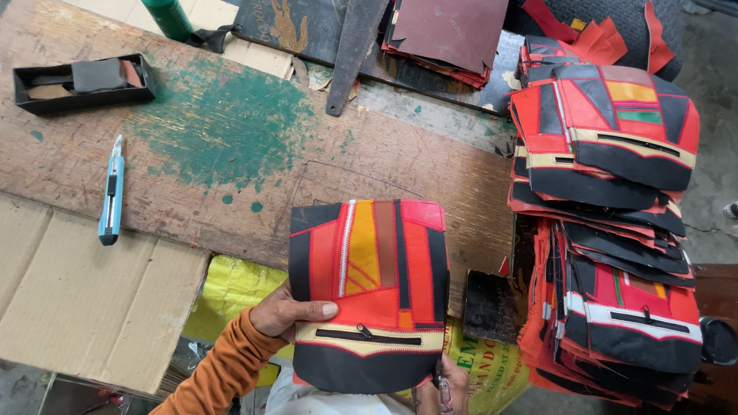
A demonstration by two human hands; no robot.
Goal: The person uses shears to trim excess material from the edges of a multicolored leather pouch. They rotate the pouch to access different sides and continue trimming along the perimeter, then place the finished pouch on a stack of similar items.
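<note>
Fingers of the left hand [286, 313] pinch the panel [368, 292] at its 9 o'clock edge, thumb on top. The right hand [444, 384] grips small scissors [444, 393] at the panel's 5 o'clock corner. Panel is held above the table [231, 138]. Stacks [615, 230] lie at 3 o'clock, a cutter [111, 192] at 10 o'clock.

Open wooden tabletop [231, 146] ahead – blocked right by stacked patchwork panels [607, 230], left by box cutter [111, 200] – black tray [83, 81] far left.
</note>
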